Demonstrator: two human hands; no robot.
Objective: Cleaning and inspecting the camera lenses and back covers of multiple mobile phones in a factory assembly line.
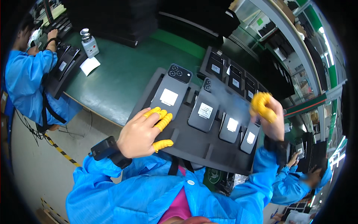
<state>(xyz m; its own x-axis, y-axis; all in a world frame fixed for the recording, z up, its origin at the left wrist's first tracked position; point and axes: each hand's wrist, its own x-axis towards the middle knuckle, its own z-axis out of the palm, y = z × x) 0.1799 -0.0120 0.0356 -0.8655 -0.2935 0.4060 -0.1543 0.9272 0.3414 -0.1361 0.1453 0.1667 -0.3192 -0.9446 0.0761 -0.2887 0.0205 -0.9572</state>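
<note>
My left hand (pixel 143 131), with yellow finger cots, has its fingers spread and touches the lower end of the leftmost grey smartphone (pixel 160 106). That phone lies back up in a black foam tray (pixel 181 149), with a white label on it. Beside it lies a second smartphone (pixel 195 121), then a third (pixel 228 137) and a fourth (pixel 246 147), all labelled. Raised over the tray's right side, my right hand (pixel 265 108) has its cotted fingers curled together. A blurred, see-through film (pixel 233 99) stretches from near the second phone to these fingers.
Behind my tray stands another black tray (pixel 203 69) of labelled phones. A pump bottle (pixel 89 45) and a white paper (pixel 90 66) are on the green table (pixel 112 89). Co-workers in blue sit at left (pixel 26 74) and right (pixel 294 186). A shelf frame (pixel 294 33) rises at right.
</note>
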